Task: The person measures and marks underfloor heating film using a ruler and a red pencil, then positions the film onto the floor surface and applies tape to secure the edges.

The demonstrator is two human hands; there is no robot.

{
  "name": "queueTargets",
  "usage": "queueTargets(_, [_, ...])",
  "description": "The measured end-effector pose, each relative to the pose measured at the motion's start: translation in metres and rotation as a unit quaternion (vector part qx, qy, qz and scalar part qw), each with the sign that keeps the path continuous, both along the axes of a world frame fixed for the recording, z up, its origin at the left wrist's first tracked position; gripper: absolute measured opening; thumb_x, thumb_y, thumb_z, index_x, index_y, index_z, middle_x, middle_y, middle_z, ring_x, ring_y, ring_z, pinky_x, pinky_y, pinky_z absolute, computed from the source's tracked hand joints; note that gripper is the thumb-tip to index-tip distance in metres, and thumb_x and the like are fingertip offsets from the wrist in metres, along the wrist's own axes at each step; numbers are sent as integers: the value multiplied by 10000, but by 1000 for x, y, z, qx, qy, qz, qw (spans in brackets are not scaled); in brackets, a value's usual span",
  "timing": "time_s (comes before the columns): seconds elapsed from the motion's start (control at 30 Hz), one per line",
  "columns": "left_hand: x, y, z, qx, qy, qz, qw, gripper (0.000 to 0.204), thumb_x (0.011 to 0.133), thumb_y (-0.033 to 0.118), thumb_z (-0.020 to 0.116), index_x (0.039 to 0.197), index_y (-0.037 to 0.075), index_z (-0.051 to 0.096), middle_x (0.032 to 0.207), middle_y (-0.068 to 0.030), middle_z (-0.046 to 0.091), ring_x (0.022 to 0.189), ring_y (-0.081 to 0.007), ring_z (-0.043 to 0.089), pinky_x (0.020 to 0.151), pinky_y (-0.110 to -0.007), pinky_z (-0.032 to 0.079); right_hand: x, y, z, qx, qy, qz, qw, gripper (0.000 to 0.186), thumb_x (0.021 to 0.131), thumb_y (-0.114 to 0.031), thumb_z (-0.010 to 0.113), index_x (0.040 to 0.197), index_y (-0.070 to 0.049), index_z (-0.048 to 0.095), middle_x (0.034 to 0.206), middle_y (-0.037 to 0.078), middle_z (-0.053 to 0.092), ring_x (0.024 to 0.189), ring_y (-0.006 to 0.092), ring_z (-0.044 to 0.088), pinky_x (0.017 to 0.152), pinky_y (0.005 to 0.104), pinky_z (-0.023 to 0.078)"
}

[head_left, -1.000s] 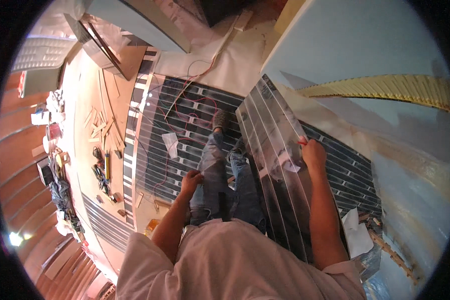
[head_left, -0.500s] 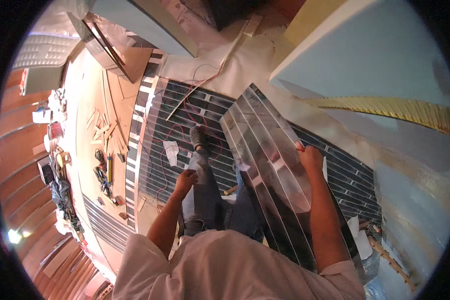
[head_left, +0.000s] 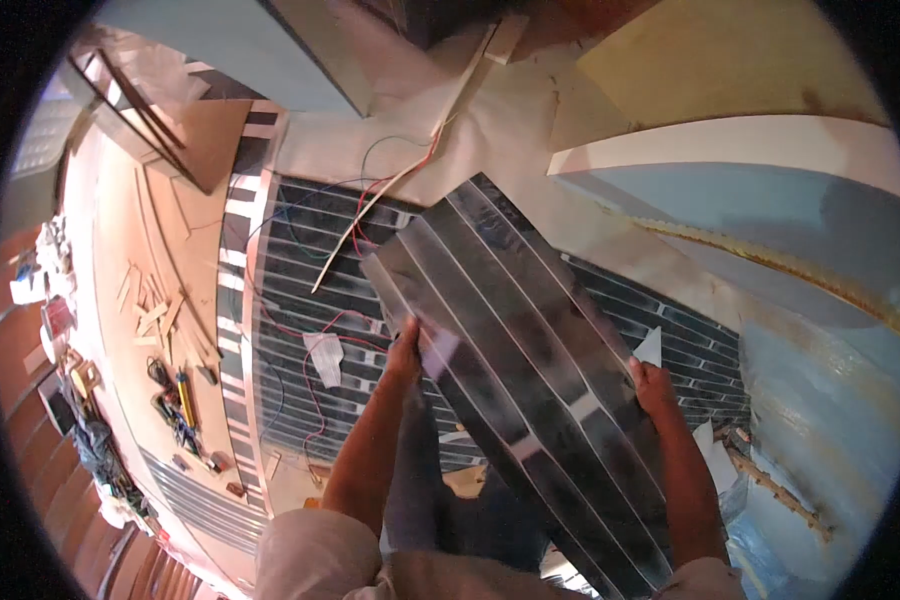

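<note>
A dark, glossy rectangular sheet with pale lengthwise stripes (head_left: 505, 330) is tilted in front of my body. My left hand (head_left: 404, 352) grips its left edge near the upper left corner, and my right hand (head_left: 653, 388) holds its right edge. Beneath and around it on the floor lies a dark striped film (head_left: 285, 230), with red and dark thin wires (head_left: 322, 431) and a white paper scrap (head_left: 325, 358) on it. A long pale wooden strip (head_left: 335, 258) lies across the film.
At the left are a plywood board (head_left: 197, 145) with several thin wood offcuts (head_left: 152, 310), hand tools (head_left: 184, 398) and a pile of clutter (head_left: 98, 450). A pale panel (head_left: 250, 40) stands at the top; blue-grey panels (head_left: 750, 210) line the right.
My left hand has moved from beside my leg onto the sheet's left edge. The sheet has shifted leftward across my legs, with my right hand still on it lower down.
</note>
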State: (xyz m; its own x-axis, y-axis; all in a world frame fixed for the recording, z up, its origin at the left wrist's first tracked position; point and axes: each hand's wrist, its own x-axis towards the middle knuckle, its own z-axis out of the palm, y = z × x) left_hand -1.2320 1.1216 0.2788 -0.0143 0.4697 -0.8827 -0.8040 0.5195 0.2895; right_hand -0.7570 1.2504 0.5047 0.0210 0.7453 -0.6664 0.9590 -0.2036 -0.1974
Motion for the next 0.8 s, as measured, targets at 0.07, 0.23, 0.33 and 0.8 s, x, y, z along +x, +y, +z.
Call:
queueTargets(0.07, [-4, 69, 38, -51, -21, -17, 998, 494, 974, 412, 636, 1301, 48, 569, 1153, -68, 642, 1055, -237, 606, 950, -365, 474, 9, -2, -9, -10, -6, -26, 1000, 583, 1056, -481, 403, 748, -4, 532, 648, 205, 530, 617, 354, 548, 617, 482, 408])
queueTargets(0.23, [6, 97, -52, -21, -30, -20, 999, 388, 1011, 284, 591, 1306, 36, 544, 1216, -68, 627, 1125, -250, 598, 1010, -392, 464, 21, 29, -94, 36, -15, -37, 999, 576, 1053, -495, 399, 847, 9, 586, 709, 239, 558, 678, 396, 567, 668, 478, 434])
queueTargets(0.33, [-2, 78, -148, 24, 20, -120, 992, 419, 1049, 386, 490, 1217, 18, 601, 958, -108, 649, 935, -259, 613, 910, -351, 454, 26, 72, -178, -9, -48, -23, 999, 657, 1038, -552, 376, 838, 32, 602, 761, 263, 604, 719, 428, 588, 713, 505, 453])
queueTargets(0.8, [78, 82, -327, 83, -154, -153, 973, 545, 1000, 477, 549, 1393, 104, 493, 1381, -73, 546, 1259, -298, 512, 1034, -469, 439, 139, 126, -448, 91, 98, -22, 991, 415, 1032, -418, 488, 1137, -72, 691, 1058, 183, 707, 959, 326, 668, 890, 427, 502])
